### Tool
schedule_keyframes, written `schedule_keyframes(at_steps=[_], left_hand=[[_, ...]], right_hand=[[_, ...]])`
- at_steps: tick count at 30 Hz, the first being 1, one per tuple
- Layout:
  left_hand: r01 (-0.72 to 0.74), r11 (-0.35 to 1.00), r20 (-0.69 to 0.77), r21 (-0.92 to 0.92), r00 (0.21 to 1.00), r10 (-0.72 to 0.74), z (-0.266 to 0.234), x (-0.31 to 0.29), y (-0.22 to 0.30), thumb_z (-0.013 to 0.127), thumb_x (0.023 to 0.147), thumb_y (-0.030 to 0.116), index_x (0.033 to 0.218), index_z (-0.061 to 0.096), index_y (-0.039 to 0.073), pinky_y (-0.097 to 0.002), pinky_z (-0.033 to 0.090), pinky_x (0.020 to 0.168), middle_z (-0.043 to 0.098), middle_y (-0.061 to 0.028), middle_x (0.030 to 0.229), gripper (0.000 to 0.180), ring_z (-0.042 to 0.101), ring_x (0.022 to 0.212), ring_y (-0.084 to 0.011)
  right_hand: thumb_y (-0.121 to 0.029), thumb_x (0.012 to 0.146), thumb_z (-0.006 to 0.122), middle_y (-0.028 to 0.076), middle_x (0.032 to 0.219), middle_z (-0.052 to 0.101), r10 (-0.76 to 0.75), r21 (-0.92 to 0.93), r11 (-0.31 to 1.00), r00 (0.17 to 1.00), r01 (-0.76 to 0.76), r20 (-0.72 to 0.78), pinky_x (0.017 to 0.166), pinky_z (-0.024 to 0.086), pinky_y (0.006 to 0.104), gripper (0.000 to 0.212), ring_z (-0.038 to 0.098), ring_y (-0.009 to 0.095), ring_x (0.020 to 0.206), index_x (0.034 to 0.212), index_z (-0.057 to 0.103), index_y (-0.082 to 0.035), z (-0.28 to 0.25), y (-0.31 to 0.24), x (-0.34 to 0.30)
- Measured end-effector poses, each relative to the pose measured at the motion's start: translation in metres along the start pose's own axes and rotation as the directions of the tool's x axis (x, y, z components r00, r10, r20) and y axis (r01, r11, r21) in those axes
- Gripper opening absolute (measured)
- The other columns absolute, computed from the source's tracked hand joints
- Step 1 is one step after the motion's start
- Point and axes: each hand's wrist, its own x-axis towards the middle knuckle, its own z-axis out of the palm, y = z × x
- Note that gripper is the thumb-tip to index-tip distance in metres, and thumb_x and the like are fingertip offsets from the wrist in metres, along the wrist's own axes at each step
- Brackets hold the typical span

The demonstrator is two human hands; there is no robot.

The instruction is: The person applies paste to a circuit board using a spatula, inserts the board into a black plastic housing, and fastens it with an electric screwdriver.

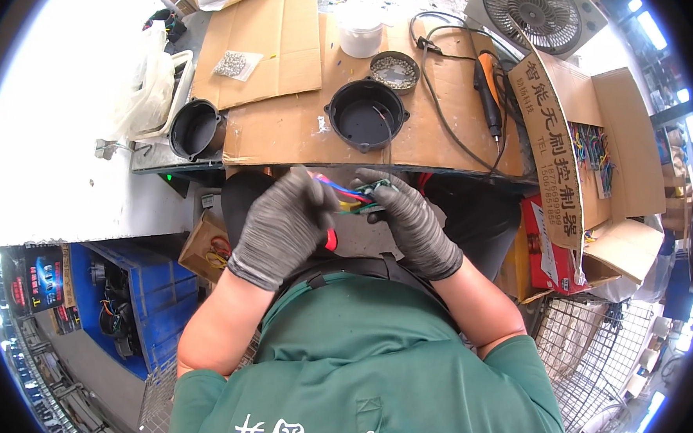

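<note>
In front of my belly, gloved in grey, my left hand [287, 221] is closed around a bundle of coloured wires [345, 191], blue, yellow and red among them. The wires run to a small green circuit board [378, 190], which my right hand [415, 228] grips by its fingers. Below my left hand a red piece [331, 240] shows; its kind is hidden. Just beyond both hands, a round black housing [353, 116] with small lugs stands on the bench, a thin wire inside it. Another black housing [197, 129] lies tilted at the left.
Cardboard [272, 138] covers the bench. On it are a dish of small screws [393, 71], a white tub [360, 38], a bag of screws [237, 65] and an orange-black electric screwdriver [490, 95] with a looping cable. At right stands an open carton [550, 149] of wired boards.
</note>
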Motion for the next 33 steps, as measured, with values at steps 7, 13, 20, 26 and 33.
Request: schedule_keyframes(at_steps=[7,13,20,26,33], left_hand=[[-0.498,-0.394,0.62,0.773,0.461,0.635,0.009,-0.029,0.006,0.072,0.092,0.015,0.11,0.067,0.005,-0.0352,0.053,0.081,0.068,-0.0102,0.104,0.021,0.068,0.091,-0.0261],[-0.401,-0.571,0.671,0.716,0.621,0.405,0.013,-0.007,-0.03,0.074,0.075,0.0,0.111,0.068,0.004,-0.0449,0.054,0.08,0.068,-0.0147,0.098,0.037,0.067,0.089,-0.0363],[-0.37,-0.605,0.659,0.705,0.658,0.365,0.006,0.004,-0.031,0.075,0.073,0.004,0.103,0.07,0.003,-0.0443,0.055,0.069,0.065,-0.0132,0.087,0.03,0.066,0.079,-0.0336],[-0.405,-0.575,0.646,0.711,0.699,0.307,0.029,-0.011,-0.016,0.075,0.079,0.003,0.098,0.07,0.005,-0.0437,0.054,0.068,0.067,-0.0146,0.086,0.02,0.066,0.078,-0.0365],[-0.419,-0.238,0.48,0.876,0.714,0.51,0.004,0.026,-0.003,0.069,0.09,0.005,0.098,0.069,0.001,-0.04,0.053,0.071,0.066,-0.0179,0.084,0.009,0.065,0.077,-0.0359]], right_hand=[[-0.046,0.101,0.056,0.016,0.131,0.067,0.164,0.602,0.786,0.986,-0.143,0.019,0.088,0.059,0.0451,0.058,0.068,0.03,0.113,0.142,0.055,-0.005,0.0,-0.006,-0.003],[-0.042,0.103,0.057,0.02,0.132,0.065,0.076,0.655,0.744,0.99,-0.135,0.117,0.091,0.057,0.05,0.051,0.067,0.033,0.114,0.143,0.054,-0.011,-0.003,0.0,0.0],[-0.045,0.102,0.06,0.014,0.128,0.066,0.099,0.634,0.76,0.99,-0.142,0.102,0.089,0.056,0.0471,0.049,0.066,0.03,0.115,0.142,0.054,-0.015,-0.002,0.003,-0.004],[-0.041,0.102,0.061,0.009,0.126,0.067,0.084,0.298,0.954,0.985,-0.036,-0.15,0.09,0.055,0.039,0.047,0.066,0.022,0.111,0.139,0.056,-0.012,0.007,0.003,-0.008],[-0.041,0.098,0.064,0.012,0.121,0.069,0.13,0.449,0.88,0.988,-0.154,0.085,0.084,0.057,0.0378,0.05,0.068,0.024,0.105,0.132,0.06,-0.005,0.006,-0.003,-0.011]])
